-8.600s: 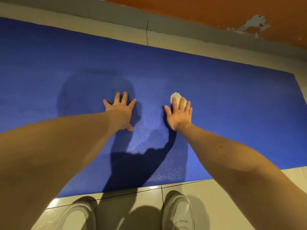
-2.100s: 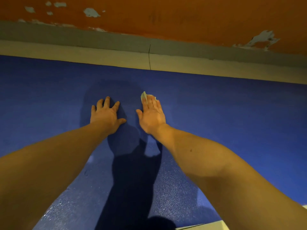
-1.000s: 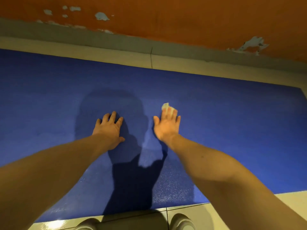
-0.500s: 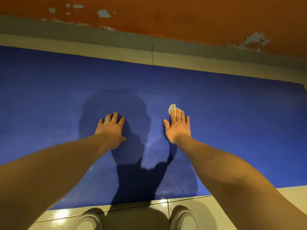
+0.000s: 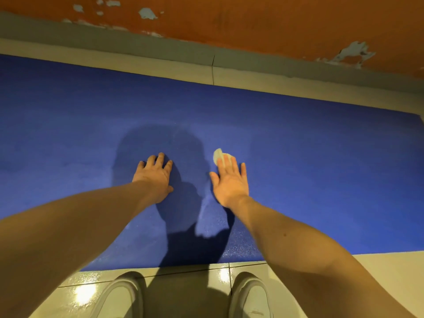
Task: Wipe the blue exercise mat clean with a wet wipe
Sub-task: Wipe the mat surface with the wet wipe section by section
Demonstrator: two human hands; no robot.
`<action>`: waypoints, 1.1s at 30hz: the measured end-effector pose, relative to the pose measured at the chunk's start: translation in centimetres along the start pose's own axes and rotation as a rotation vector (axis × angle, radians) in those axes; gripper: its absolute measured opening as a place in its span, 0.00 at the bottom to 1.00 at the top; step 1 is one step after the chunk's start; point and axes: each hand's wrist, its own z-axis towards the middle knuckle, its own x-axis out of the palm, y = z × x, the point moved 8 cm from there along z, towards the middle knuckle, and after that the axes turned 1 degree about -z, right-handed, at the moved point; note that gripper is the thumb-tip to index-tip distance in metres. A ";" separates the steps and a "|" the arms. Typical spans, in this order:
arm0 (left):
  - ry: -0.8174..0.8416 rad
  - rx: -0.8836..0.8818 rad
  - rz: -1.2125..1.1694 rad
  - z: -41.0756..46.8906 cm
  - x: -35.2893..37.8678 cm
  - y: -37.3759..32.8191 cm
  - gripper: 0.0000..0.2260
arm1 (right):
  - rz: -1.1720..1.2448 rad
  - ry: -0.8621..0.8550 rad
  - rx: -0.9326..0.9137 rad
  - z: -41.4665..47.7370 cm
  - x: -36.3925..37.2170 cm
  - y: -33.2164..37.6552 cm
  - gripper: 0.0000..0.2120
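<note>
A blue exercise mat [image 5: 321, 161] lies flat on the tiled floor and fills most of the view. My right hand [image 5: 230, 181] presses a small white wet wipe [image 5: 216, 156] onto the mat with straight fingers; only the wipe's far edge shows past my fingertips. My left hand [image 5: 154, 175] rests flat on the mat a little to the left, fingers spread, holding nothing. A damp sheen covers the mat between my hands and its near edge.
An orange wall [image 5: 252, 21] with peeling paint and a grey skirting runs behind the mat. Glossy cream floor tiles [image 5: 378, 271] border the mat's near edge, where my two white shoes [image 5: 124, 297] stand. The mat's right end shows at the far right.
My right hand with the wipe has slid slightly to the left and a little nearer over the last half second. My left hand has stayed planted on the mat.
</note>
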 end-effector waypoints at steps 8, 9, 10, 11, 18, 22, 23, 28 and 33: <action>0.041 0.039 0.018 -2.0 1.2 0.0 0.38 | 0.003 0.047 0.284 -1.5 0.7 -0.9 0.34; 0.042 0.040 0.019 -2.2 1.3 0.0 0.38 | 0.015 0.053 0.242 -1.9 1.2 1.2 0.34; 0.040 0.040 0.016 -2.4 1.5 0.0 0.38 | 0.024 0.056 0.178 -2.4 1.8 3.5 0.34; 0.036 0.039 0.013 -2.7 1.7 0.0 0.38 | 0.026 0.065 0.110 -3.0 2.4 5.4 0.33; 0.032 0.053 -0.021 -4.1 2.9 -0.5 0.39 | 0.024 -0.001 -0.072 -4.5 1.6 3.3 0.33; 0.038 0.075 -0.008 -5.1 3.5 -0.7 0.38 | -0.074 0.045 0.178 -4.9 1.0 -4.1 0.32; 0.043 0.080 -0.003 -5.3 3.6 -0.7 0.37 | -0.087 0.071 0.218 -5.1 1.1 -4.7 0.32; 0.057 0.098 0.007 -6.2 3.9 -0.8 0.37 | 0.017 0.020 0.172 -5.9 1.7 0.8 0.34; 0.039 0.090 0.005 -6.4 3.9 -1.1 0.37 | 0.168 0.009 -0.030 -8.7 3.8 7.4 0.36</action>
